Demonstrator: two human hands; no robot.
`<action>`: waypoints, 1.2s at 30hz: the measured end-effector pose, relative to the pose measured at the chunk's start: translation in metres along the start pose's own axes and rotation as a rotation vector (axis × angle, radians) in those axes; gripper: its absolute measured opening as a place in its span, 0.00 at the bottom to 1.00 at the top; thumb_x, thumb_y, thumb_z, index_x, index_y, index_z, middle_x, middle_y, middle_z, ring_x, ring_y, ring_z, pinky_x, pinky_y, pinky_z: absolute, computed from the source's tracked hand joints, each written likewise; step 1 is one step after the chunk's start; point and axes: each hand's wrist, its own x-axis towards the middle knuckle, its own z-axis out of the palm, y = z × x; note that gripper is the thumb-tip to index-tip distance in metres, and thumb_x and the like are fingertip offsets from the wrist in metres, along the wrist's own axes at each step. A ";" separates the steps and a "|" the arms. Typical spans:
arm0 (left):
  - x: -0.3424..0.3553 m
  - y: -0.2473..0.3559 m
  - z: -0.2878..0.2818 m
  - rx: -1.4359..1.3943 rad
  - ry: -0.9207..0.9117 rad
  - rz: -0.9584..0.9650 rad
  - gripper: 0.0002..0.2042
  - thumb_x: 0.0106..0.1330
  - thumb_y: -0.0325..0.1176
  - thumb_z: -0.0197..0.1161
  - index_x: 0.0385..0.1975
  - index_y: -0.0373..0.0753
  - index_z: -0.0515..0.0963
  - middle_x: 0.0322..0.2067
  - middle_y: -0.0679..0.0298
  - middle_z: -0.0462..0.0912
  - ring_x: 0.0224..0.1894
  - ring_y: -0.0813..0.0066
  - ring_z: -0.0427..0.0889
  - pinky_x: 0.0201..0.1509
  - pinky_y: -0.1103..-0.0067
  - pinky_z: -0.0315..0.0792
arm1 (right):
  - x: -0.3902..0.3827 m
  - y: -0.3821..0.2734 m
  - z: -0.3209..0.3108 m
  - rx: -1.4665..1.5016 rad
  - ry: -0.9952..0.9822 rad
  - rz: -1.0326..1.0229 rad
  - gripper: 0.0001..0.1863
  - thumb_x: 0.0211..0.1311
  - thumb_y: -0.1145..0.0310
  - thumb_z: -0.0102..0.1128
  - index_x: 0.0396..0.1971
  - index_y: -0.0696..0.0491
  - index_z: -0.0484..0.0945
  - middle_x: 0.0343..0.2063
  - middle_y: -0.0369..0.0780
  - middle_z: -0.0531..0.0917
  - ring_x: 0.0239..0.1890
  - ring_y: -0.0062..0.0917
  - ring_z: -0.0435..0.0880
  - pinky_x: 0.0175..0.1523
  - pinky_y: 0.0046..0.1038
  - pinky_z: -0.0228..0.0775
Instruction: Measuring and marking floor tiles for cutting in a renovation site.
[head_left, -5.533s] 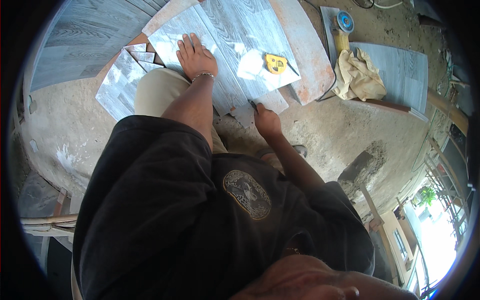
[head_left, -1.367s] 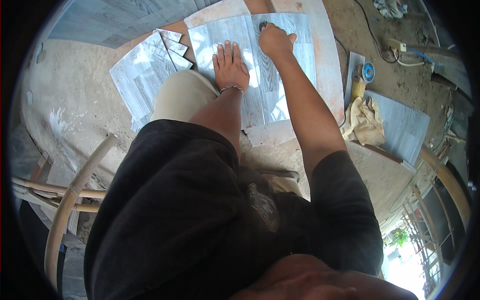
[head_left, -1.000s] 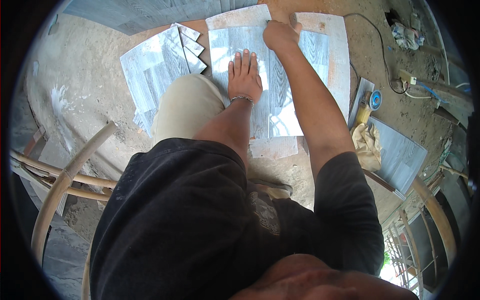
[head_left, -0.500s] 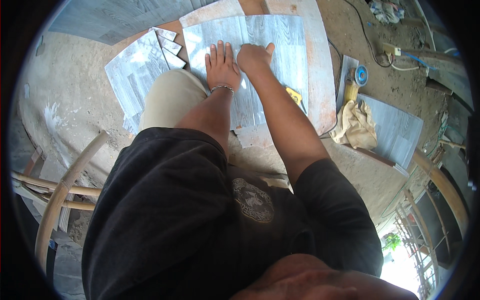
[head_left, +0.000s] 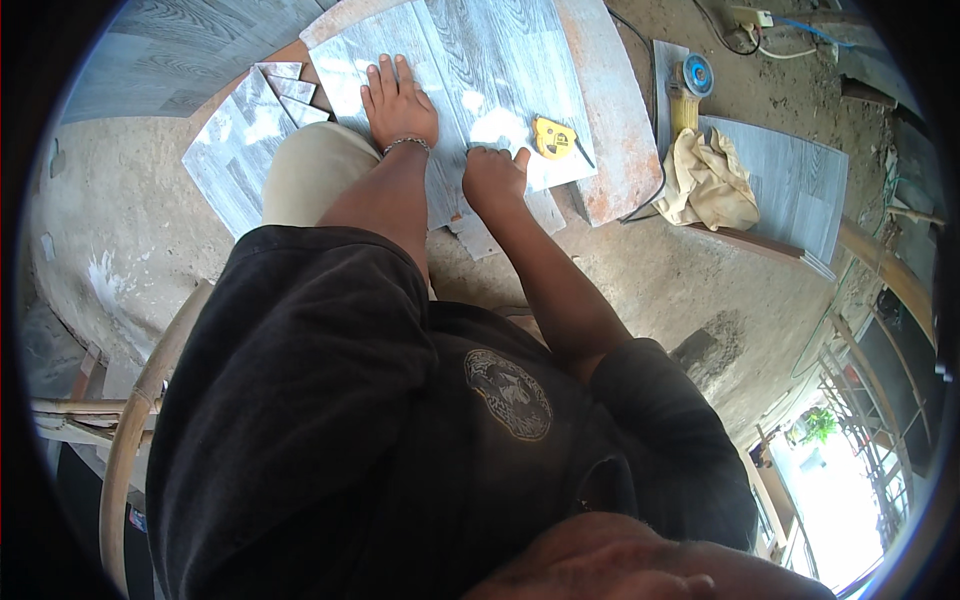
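The right hand [head_left: 492, 176] is curled shut on the grey tile [head_left: 470, 70]; any tool inside is hidden. The left hand [head_left: 398, 98] presses flat, fingers spread. A yellow tape measure [head_left: 551, 138] lies just right.

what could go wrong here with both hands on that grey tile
The left hand lies flat on the grey tile, close to where the closed right hand works near its edge; a slip could catch the left fingers. The yellow tape measure sits loose on the tile and could get knocked off. The angle grinder and its cord lie near the cloth, which might snag.
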 end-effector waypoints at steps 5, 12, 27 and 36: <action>0.000 0.001 -0.001 0.018 0.013 0.009 0.29 0.74 0.40 0.43 0.75 0.46 0.57 0.76 0.59 0.52 0.79 0.58 0.47 0.80 0.61 0.40 | -0.038 0.009 0.019 -0.025 -0.006 0.029 0.09 0.65 0.72 0.51 0.38 0.51 0.82 0.37 0.40 0.87 0.44 0.31 0.84 0.59 0.48 0.55; 0.000 0.002 -0.006 0.057 -0.027 0.004 0.29 0.75 0.41 0.42 0.76 0.47 0.53 0.77 0.61 0.49 0.79 0.60 0.45 0.80 0.63 0.38 | -0.065 0.015 0.039 -0.017 0.079 0.039 0.07 0.64 0.72 0.51 0.34 0.50 0.80 0.32 0.38 0.85 0.41 0.31 0.83 0.56 0.47 0.56; 0.001 0.003 -0.011 0.044 -0.091 -0.016 0.30 0.75 0.41 0.41 0.77 0.46 0.51 0.78 0.62 0.46 0.80 0.60 0.41 0.81 0.64 0.33 | -0.085 0.011 0.062 -0.061 0.191 0.090 0.04 0.65 0.69 0.52 0.36 0.49 0.76 0.32 0.37 0.82 0.42 0.30 0.80 0.57 0.43 0.57; -0.001 0.000 -0.013 0.013 -0.059 -0.002 0.29 0.75 0.41 0.40 0.77 0.47 0.52 0.78 0.62 0.47 0.80 0.61 0.42 0.81 0.64 0.34 | -0.088 0.011 0.068 -0.042 0.207 0.114 0.04 0.65 0.69 0.51 0.37 0.48 0.75 0.35 0.35 0.82 0.45 0.29 0.80 0.55 0.44 0.57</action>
